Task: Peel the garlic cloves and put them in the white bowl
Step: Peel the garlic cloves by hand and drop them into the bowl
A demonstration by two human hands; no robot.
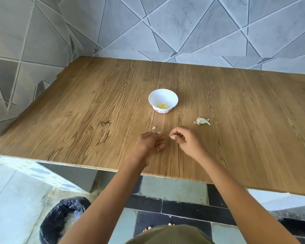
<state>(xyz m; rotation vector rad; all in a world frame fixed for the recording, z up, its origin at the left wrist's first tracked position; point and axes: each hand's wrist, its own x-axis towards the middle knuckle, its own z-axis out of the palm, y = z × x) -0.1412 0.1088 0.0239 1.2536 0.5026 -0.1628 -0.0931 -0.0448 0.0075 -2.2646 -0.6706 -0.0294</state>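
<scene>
Bin (60, 221) by feet, white bowl (163, 100) holding peeled cloves (163, 106)

head view | looks forward-down; close over wooden table (95, 103)

Wooden table (95, 95) carries white bowl (163, 99), garlic cluster (203, 121), small garlic piece (154, 128).
</scene>
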